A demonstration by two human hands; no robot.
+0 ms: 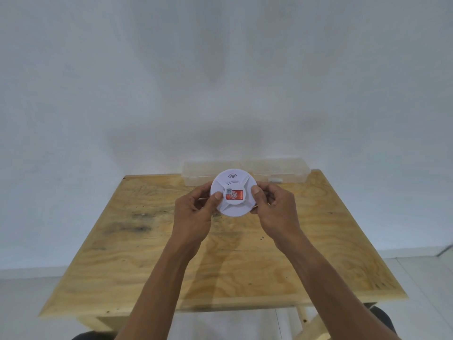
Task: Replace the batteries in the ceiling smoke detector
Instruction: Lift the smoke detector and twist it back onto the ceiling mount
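Observation:
A round white smoke detector [232,182] is held up above the wooden table [147,253], its front face toward me, with a red sticker and a small code label at its centre. My left hand [196,209] grips its left rim, thumb resting on the face beside the sticker. My right hand [274,207] grips the right rim, thumb on the face's edge. The detector's back and any battery compartment are hidden. No batteries are visible.
A clear plastic box [282,171] with a latch lies along the table's far edge against the white wall. Dark stains mark the tabletop at the left. Pale floor shows on both sides of the table, and a wooden leg brace shows below at right.

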